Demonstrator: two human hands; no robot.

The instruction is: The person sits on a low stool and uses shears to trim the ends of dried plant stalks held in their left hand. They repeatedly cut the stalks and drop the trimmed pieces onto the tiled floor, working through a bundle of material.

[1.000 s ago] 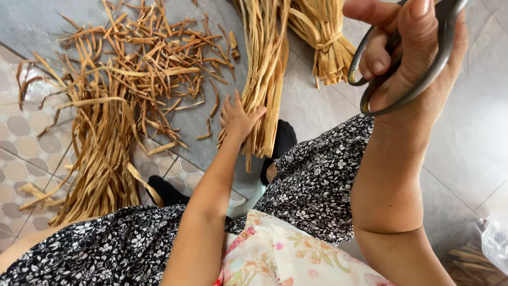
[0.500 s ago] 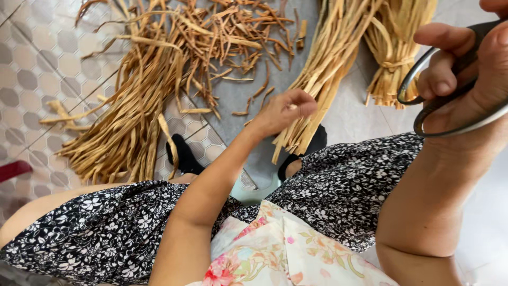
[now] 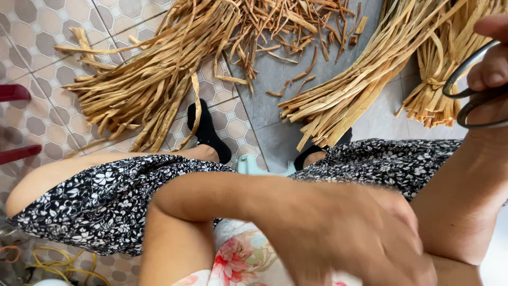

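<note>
The tiled floor [image 3: 42, 111] carried the largest mass: a loose heap of dried, tan plant strips [image 3: 153, 85] well ahead of the left hand's grip and off to its left, with short offcuts [image 3: 296, 32] scattered beyond it. A straighter sheaf of strips [image 3: 365, 79] lay ahead of that grip and just below-left of the right hand's, its cut ends pointing toward the person's black shoes [image 3: 209, 132]. A tied bundle [image 3: 439, 100] sat just beneath the right hand.

The right hand [image 3: 489, 79] was raised at the frame's edge, its grip closed through the loops of large metal scissors [image 3: 465, 100]; the blades were out of view. The left hand [image 3: 360, 238] hung low over the floral lap, empty and blurred, so whether its grip was spread or curled could not be told.

To work well, the person would likely do best to gather a few strips of the sheaf evenly, ends aligned, and keep the scissors pointed away from the reaching arm.
</note>
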